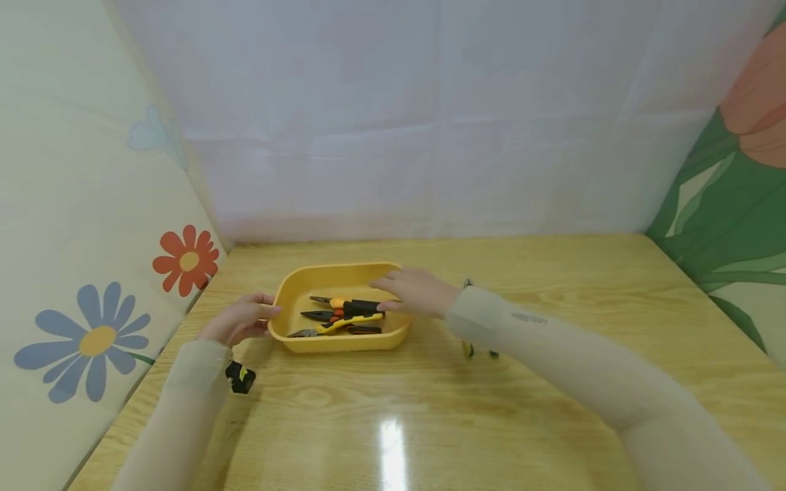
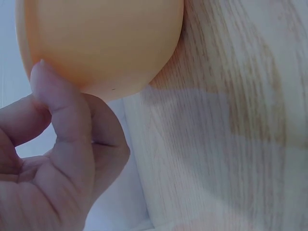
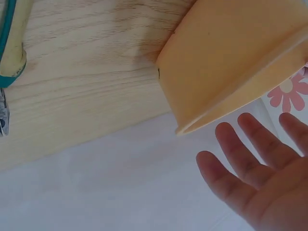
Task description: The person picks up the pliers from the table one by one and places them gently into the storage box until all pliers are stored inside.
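A yellow plastic bin (image 1: 344, 344) stands on the wooden table with several pliers in it. One has an orange and black handle (image 1: 362, 307), another has dark jaws and a bit of red (image 1: 317, 316), and a third has yellow and black handles (image 1: 350, 320). My left hand (image 1: 241, 319) holds the bin's left end, its thumb and bent fingers against the rim in the left wrist view. Over the right end hovers my right hand (image 1: 417, 292), its fingers extended and slightly spread. Nothing lies in its palm in the right wrist view.
Right of the bin, a tool with green and cream handles (image 3: 14, 53) lies on the table (image 1: 344, 409), partly hidden by my right forearm in the head view. A pale curtain (image 1: 430, 136) hangs behind, and flower-printed sheets (image 1: 74, 204) flank both sides.
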`<state>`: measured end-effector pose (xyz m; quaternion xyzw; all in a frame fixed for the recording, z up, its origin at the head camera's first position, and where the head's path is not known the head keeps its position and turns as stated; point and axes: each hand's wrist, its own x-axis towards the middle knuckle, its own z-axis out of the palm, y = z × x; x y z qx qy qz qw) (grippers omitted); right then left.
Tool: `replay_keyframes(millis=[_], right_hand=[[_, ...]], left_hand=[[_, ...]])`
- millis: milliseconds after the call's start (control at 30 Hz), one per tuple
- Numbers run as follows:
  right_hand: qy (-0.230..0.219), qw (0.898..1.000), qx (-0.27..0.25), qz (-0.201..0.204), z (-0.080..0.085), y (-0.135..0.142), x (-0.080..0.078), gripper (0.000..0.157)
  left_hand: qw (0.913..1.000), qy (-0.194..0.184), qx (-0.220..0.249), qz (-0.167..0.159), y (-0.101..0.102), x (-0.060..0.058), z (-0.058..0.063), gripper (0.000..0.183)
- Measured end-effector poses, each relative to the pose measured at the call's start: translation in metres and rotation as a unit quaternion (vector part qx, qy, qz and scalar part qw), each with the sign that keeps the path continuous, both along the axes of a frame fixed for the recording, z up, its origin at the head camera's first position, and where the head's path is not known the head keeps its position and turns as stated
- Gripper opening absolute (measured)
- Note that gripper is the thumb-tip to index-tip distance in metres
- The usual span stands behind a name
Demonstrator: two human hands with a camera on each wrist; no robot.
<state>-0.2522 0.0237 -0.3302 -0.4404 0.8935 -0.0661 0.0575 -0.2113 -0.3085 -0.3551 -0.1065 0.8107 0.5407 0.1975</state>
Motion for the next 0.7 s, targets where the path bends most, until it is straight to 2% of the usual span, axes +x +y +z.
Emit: replay_keyframes(millis=[233,367,533,700], right_hand=[[0.021,1.0,-0.011,0.006,-0.005,0.014,0.004,0.053],[0.018,1.0,-0.007,-0.008,-0.005,0.021,0.008,0.055],[0.036,0.999,-0.008,-0.017,-0.007,0.03,0.013,0.057],[0.033,0.999,-0.001,-0.034,-0.011,0.037,0.016,0.06]], left_hand=[[1.0,-0.001,0.0,-0.004,0.002,-0.003,-0.003,0.031],[1.0,-0.002,-0.002,-0.001,0.002,-0.004,-0.002,0.032],[1.0,-0.006,0.005,0.005,0.001,-0.004,-0.001,0.031],[0.9999,-0.01,0.003,-0.001,-0.002,-0.003,-0.001,0.041]])
